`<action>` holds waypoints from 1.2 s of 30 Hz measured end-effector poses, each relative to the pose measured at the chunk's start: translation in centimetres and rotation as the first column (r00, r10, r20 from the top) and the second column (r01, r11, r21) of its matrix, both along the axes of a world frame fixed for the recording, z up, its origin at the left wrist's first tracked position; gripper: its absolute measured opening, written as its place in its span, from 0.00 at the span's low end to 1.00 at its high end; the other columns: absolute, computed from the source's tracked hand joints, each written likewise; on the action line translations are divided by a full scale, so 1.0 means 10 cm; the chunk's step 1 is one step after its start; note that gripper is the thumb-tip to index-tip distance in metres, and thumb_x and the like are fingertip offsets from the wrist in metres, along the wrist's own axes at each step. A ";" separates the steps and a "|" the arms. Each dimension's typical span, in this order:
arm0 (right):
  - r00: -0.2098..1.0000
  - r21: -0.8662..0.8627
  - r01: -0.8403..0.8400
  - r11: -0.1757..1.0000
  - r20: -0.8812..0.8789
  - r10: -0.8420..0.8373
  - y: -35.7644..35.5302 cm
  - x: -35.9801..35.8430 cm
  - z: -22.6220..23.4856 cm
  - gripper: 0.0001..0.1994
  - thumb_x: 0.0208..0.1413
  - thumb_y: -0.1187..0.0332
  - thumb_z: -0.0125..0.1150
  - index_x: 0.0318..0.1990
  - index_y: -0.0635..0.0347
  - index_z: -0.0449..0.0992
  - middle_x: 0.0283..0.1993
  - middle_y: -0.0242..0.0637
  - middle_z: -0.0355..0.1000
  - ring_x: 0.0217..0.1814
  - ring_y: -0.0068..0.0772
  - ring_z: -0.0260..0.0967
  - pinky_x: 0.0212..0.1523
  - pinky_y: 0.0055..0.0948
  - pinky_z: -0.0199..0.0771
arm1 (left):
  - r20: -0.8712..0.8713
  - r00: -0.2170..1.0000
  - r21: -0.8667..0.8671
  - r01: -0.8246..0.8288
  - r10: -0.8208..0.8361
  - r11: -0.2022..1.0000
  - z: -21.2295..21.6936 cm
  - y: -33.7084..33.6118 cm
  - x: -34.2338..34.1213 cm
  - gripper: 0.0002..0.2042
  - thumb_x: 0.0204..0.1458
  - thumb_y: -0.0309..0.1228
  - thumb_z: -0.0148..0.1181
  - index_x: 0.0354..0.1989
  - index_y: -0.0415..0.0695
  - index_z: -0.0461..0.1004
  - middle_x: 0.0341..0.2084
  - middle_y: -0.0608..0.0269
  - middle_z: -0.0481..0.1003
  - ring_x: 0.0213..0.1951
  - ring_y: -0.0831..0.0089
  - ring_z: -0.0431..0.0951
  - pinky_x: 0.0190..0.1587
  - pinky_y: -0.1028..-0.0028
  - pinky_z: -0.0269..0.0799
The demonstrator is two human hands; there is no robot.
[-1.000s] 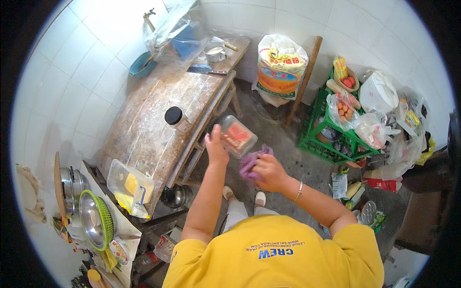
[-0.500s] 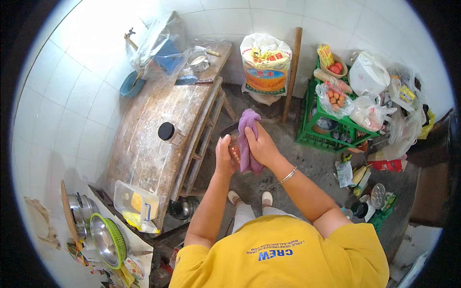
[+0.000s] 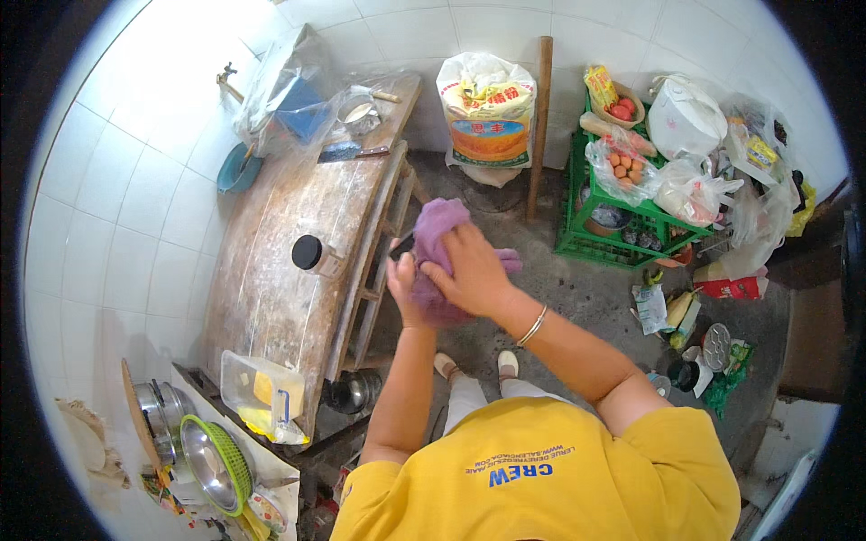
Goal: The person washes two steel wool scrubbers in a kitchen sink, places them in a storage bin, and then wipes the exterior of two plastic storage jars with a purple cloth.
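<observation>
A purple cloth (image 3: 437, 236) is bunched over a container in front of my chest. My right hand (image 3: 476, 272) presses and grips the cloth from the right side, fingers bent over it. On the other side, my left hand (image 3: 403, 287) is closed around the container, whose black end (image 3: 401, 247) sticks out by the fingers. The cloth hides most of that container. To the left, a clear jar with a black lid (image 3: 308, 252) stands on the worn wooden table (image 3: 262, 288).
A cleaver (image 3: 341, 151) lies at the table's far end. A clear plastic bin (image 3: 257, 392) sits at its near end. Ahead stand a flour sack (image 3: 488, 117) and a wooden pole (image 3: 540, 126). Rightward, a green crate (image 3: 577, 236) holds food; vegetables (image 3: 678, 311) lie on the floor.
My right hand and the cloth have shifted left and wrapped further over the container. The container has turned, so its clear side with the reddish label is now covered. My left hand has moved slightly left.
</observation>
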State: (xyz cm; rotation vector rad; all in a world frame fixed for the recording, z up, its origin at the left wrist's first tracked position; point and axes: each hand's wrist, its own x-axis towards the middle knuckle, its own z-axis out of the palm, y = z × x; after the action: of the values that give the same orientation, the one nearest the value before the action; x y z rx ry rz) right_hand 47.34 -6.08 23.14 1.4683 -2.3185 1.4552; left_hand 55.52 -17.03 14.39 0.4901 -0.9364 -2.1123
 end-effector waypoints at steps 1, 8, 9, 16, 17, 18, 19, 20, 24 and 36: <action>1.000 0.097 0.003 0.995 -0.027 0.000 0.05 0.05 0.05 0.16 0.50 0.64 0.54 0.44 0.63 0.69 0.51 0.54 0.61 0.57 0.55 0.54 0.58 0.45 0.56 | 0.046 0.999 -0.114 -0.006 0.011 0.993 0.01 -0.09 -0.02 0.20 0.54 0.36 0.44 0.53 0.38 0.60 0.37 0.58 0.72 0.40 0.69 0.74 0.44 0.69 0.71; 0.720 -0.145 0.108 0.984 0.694 0.024 0.63 -0.02 -0.77 0.16 0.59 0.62 0.49 0.48 0.64 0.69 0.52 0.44 0.65 0.53 0.39 0.63 0.54 0.37 0.62 | -0.083 0.989 0.242 0.140 -0.123 0.960 0.84 0.13 0.09 0.25 0.54 0.49 0.40 0.47 0.38 0.67 0.40 0.54 0.72 0.39 0.63 0.75 0.43 0.67 0.71; 0.440 -0.191 0.213 0.958 0.894 0.080 0.62 -0.12 -0.88 0.17 0.61 0.61 0.47 0.49 0.64 0.68 0.53 0.41 0.65 0.52 0.33 0.63 0.53 0.35 0.63 | -0.145 0.983 0.323 0.155 -0.113 0.934 0.97 0.17 0.08 0.26 0.54 0.50 0.39 0.46 0.38 0.67 0.41 0.54 0.72 0.40 0.62 0.74 0.43 0.66 0.71; 0.616 -0.336 -0.138 0.932 0.707 0.346 0.37 -0.32 -0.09 0.25 0.59 0.62 0.50 0.61 0.64 0.57 0.60 0.37 0.60 0.60 0.26 0.55 0.61 0.28 0.53 | 0.196 0.980 -0.292 0.022 0.037 0.956 0.69 0.30 -0.11 0.27 0.57 0.51 0.38 0.48 0.36 0.64 0.38 0.53 0.72 0.33 0.66 0.74 0.36 0.71 0.71; 0.666 -0.373 -0.128 0.919 0.654 0.358 0.34 -0.34 -0.09 0.24 0.58 0.62 0.52 0.60 0.64 0.59 0.59 0.36 0.62 0.58 0.26 0.57 0.59 0.28 0.55 | 0.277 0.923 -0.440 -0.124 0.266 0.889 0.70 0.33 -0.14 0.28 0.57 0.53 0.39 0.43 0.36 0.67 0.36 0.52 0.72 0.28 0.67 0.74 0.31 0.71 0.72; 0.653 -0.240 -0.062 0.969 0.724 0.221 0.35 -0.36 -0.19 0.21 0.56 0.63 0.54 0.55 0.63 0.64 0.52 0.35 0.68 0.50 0.26 0.63 0.52 0.28 0.62 | 0.309 0.945 -0.370 0.013 0.110 0.929 0.55 0.28 -0.03 0.27 0.57 0.52 0.41 0.49 0.36 0.61 0.34 0.54 0.72 0.23 0.71 0.71 0.25 0.74 0.69; 0.657 -0.199 -0.039 0.979 0.734 0.175 0.36 -0.34 -0.16 0.19 0.56 0.63 0.55 0.53 0.63 0.65 0.49 0.35 0.69 0.47 0.26 0.63 0.50 0.28 0.63 | 0.341 0.939 -0.299 0.152 -0.043 0.942 0.54 0.25 0.06 0.29 0.57 0.50 0.43 0.56 0.36 0.55 0.33 0.55 0.72 0.18 0.75 0.69 0.18 0.77 0.65; 0.659 -0.158 -0.017 0.987 0.741 0.130 0.37 -0.30 -0.12 0.18 0.55 0.63 0.55 0.50 0.62 0.67 0.46 0.36 0.70 0.44 0.27 0.64 0.48 0.27 0.64 | 0.347 0.937 -0.270 0.150 -0.049 0.951 0.49 0.38 0.10 0.30 0.57 0.49 0.46 0.58 0.37 0.51 0.32 0.56 0.72 0.17 0.76 0.67 0.16 0.79 0.63; 0.766 -0.009 0.059 0.998 0.641 -0.039 0.35 -0.16 -0.23 0.13 0.54 0.66 0.55 0.44 0.63 0.71 0.43 0.43 0.69 0.44 0.35 0.66 0.48 0.31 0.64 | 0.438 0.899 -0.247 0.132 -0.011 0.960 0.78 0.54 0.17 0.38 0.51 0.34 0.56 0.64 0.42 0.37 0.32 0.60 0.69 0.18 0.80 0.65 0.19 0.80 0.63; 0.948 -0.195 -0.278 0.941 -0.217 0.235 0.32 -0.12 0.20 0.17 0.48 0.57 0.58 0.39 0.62 0.75 0.47 0.46 0.66 0.49 0.53 0.60 0.53 0.44 0.57 | 0.549 0.834 -0.290 0.253 -0.056 0.923 0.67 0.42 0.22 0.50 0.36 0.35 0.66 0.65 0.43 0.36 0.37 0.57 0.68 0.22 0.76 0.69 0.18 0.79 0.65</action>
State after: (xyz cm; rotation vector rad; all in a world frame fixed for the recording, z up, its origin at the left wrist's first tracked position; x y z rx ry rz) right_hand 46.14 -2.92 25.10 1.8052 -1.8407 1.4955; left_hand 57.73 -12.87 21.04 0.8599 -1.6933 -1.9086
